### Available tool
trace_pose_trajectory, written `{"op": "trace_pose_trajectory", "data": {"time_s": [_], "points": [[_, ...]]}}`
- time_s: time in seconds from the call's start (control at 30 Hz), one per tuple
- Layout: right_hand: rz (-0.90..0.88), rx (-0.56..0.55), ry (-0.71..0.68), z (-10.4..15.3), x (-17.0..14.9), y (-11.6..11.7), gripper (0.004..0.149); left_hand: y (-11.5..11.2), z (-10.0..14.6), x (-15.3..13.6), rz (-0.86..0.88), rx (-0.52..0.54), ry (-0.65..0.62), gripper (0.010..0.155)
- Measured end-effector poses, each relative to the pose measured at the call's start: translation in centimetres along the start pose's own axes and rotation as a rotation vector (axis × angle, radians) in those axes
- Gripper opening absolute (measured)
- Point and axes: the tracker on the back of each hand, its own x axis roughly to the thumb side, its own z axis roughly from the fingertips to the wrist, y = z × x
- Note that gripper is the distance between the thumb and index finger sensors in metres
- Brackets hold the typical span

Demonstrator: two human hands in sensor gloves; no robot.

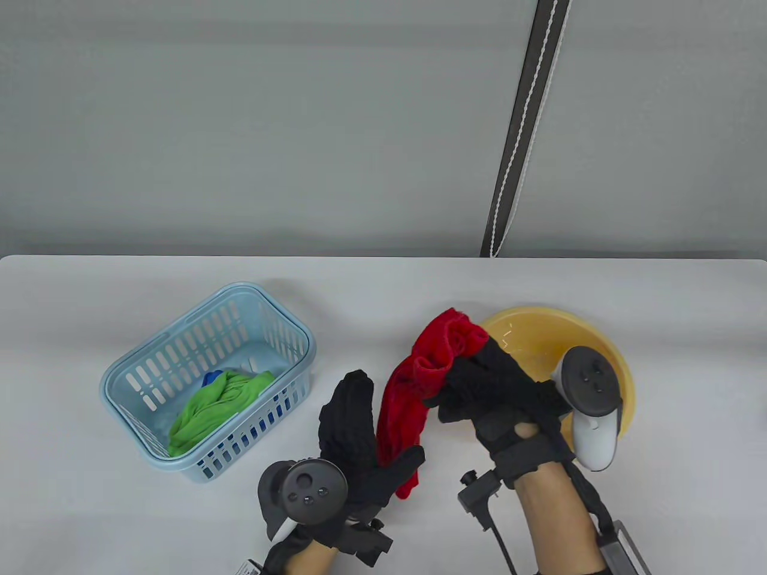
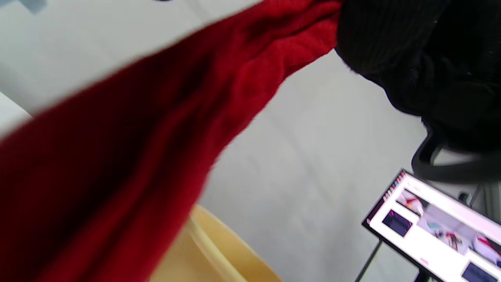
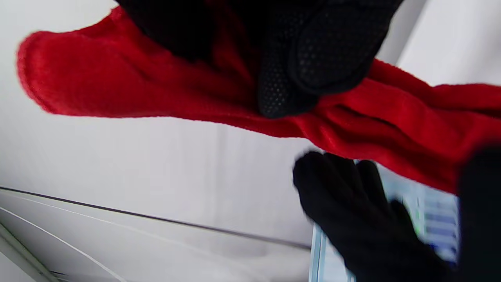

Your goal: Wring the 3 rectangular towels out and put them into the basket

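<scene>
Wringing of third towel, crumpled red terry cloth: clenched in right hand, draped over spread left hand. Next: left grip, twist.

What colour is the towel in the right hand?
Red towel, gripped by the right hand; clearest in the table view.

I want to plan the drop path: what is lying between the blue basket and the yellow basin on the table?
In the table view, the left hand and the hanging red towel sit between the basket and the basin.
</scene>
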Motion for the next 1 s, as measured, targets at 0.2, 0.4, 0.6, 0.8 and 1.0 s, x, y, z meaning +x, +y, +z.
{"op": "trace_pose_trajectory", "data": {"time_s": [0.2, 0.4, 0.6, 0.8, 1.0], "points": [[-0.187, 0.05, 0.103, -1.0, -3.9, 2.3, 0.047, 0.2, -0.3, -2.8, 0.157, -0.01, 0.101, 0.074], [-0.311, -0.083, 0.183, -1.6, -8.2, -0.7, 0.05, 0.4, -0.5, -4.2, 0.295, -0.062, 0.174, 0.047], [-0.132, -0.271, 0.127, -0.6, -11.7, -3.5, 0.068, 1.0, -0.1, -5.2, 0.35, -0.026, 0.222, 0.046], [0.467, -0.384, -0.245, 0.2, -11.0, -3.4, 0.085, 1.3, 0.0, -6.4, 0.268, -0.026, 0.284, 0.046], [1.068, -0.073, -0.437, 0.1, -9.6, 0.6, 0.105, 1.0, 0.0, -6.6, 0.107, -0.147, 0.28, 0.046]]}}
